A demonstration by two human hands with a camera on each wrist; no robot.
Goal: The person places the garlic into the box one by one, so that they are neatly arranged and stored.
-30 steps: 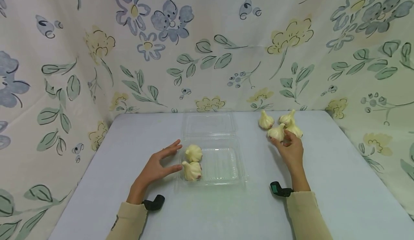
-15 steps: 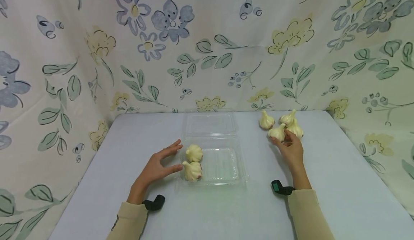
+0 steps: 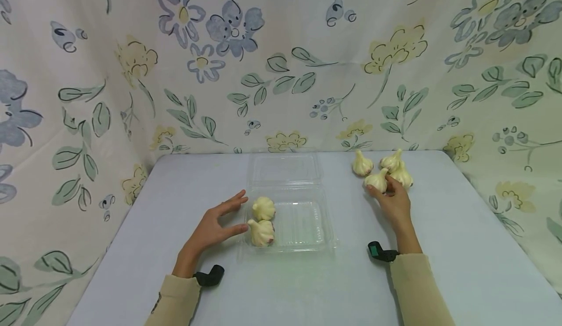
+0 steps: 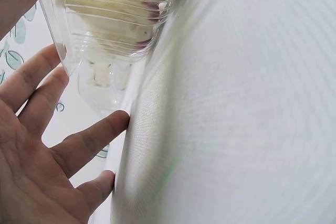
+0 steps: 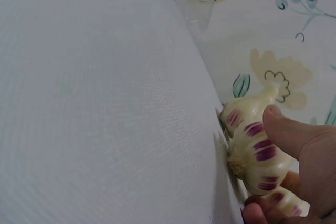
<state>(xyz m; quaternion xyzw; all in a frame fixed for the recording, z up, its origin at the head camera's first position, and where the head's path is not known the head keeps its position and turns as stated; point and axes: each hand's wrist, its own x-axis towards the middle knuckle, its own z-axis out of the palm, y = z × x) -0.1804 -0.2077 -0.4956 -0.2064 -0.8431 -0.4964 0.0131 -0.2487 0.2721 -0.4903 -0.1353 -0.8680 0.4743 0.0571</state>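
Observation:
Near the back right of the table, my right hand [image 3: 392, 206] pinches a garlic bulb [image 3: 375, 182] between thumb and fingers. Purple streaks mark that bulb [image 5: 260, 153] in the right wrist view, where the thumb lies along its upper side. Three more bulbs crowd behind it, one of them a pale bulb [image 3: 362, 163] to the left. At centre left, my left hand [image 3: 215, 226] spreads its fingers at the left rim of a clear plastic clamshell box [image 3: 327, 218]. Inside, along its left wall, sit two garlic bulbs [image 3: 262, 232]. The left wrist view shows fingertips right at the rim.
The box's clear lid [image 3: 285, 169] lies folded back towards the rear of the white table [image 3: 303, 292]. A flower-print curtain [image 3: 281, 62] hangs along the back and both sides. Each wrist carries a black camera [image 3: 210, 275].

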